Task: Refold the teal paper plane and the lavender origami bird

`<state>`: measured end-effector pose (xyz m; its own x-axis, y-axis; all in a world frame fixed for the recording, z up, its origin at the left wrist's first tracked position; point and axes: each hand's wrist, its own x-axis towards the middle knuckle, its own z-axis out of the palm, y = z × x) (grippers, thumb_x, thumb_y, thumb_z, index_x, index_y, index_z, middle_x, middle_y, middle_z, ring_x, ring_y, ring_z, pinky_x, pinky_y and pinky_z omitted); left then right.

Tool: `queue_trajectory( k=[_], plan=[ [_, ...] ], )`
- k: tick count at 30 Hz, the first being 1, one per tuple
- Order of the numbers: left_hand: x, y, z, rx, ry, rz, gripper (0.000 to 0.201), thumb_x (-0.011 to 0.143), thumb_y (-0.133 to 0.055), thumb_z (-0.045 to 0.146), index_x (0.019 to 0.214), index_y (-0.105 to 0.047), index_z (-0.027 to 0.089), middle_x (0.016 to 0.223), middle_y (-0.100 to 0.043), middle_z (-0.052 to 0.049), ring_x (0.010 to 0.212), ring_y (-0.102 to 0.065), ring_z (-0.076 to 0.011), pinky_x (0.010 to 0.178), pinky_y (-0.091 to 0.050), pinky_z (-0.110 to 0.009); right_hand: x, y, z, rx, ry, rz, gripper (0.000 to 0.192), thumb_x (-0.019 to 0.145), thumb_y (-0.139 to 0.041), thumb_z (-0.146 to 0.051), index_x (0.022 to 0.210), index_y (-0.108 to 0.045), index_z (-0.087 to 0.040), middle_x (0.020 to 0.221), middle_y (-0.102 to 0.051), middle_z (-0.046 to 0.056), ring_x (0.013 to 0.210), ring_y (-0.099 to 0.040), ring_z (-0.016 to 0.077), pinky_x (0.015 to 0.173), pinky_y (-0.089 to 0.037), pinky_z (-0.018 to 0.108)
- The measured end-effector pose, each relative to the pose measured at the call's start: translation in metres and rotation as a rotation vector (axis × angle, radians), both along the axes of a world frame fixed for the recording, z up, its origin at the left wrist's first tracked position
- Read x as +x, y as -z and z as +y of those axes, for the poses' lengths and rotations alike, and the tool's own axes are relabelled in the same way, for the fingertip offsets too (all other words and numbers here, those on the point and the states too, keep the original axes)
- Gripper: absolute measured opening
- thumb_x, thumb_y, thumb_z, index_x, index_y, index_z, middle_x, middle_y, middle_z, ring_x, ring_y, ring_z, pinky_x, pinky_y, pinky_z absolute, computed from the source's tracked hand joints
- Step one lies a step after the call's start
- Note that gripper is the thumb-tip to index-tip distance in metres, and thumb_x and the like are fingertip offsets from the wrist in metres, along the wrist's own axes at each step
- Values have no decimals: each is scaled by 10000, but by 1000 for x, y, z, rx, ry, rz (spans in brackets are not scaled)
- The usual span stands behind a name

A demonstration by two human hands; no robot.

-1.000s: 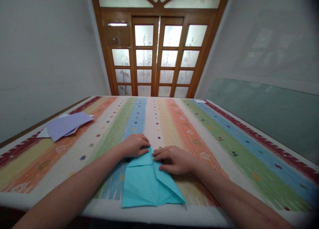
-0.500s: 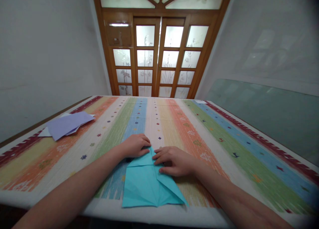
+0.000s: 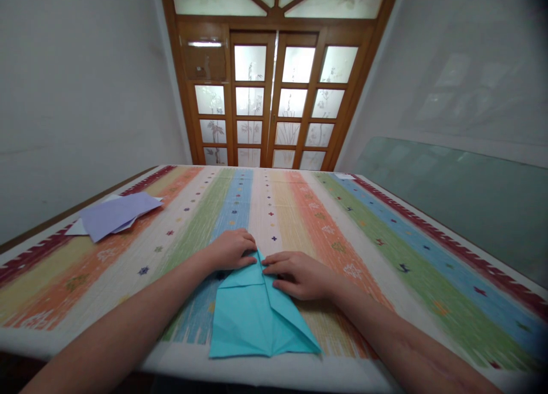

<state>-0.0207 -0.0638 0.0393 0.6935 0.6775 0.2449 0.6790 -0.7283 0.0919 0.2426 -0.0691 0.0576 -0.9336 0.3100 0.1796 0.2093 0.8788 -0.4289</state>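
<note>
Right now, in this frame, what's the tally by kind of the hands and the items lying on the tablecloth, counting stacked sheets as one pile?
Hands (left hand, right hand): 2
Folded turquoise paper: 1
Paper pile, lavender sheet on top: 1
Small white item at far right, too small to identify: 1
Total: 5

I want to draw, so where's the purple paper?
In the head view, the purple paper lies over some white paper near the left edge of the striped tablecloth, beyond the left hand and off to its left.
</note>
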Motion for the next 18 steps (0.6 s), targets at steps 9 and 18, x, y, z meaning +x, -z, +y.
queue_trajectory(
  k=[9,18],
  plan=[
    [0,-1,0,5,4,-14,232,838,-652,364,1006,-708,214,1019,-711,-61,953,-632,-227,836,-459,-338,0,0,-1,-8,-1,4,381,887,-571,-231,1262,-632,-196,1311,-615,116,1187,-589,234,1010,-456,387],
    [0,-1,-1,-19,29,5,236,859,-621,329,1045,-711,216,1035,-722,-56,984,-625,-234,873,-451,-353,0,0,-1,-25,-13,12,377,896,-554,-225,1263,-632,-187,1316,-615,121,1214,-576,234,1022,-457,398]
  ],
)
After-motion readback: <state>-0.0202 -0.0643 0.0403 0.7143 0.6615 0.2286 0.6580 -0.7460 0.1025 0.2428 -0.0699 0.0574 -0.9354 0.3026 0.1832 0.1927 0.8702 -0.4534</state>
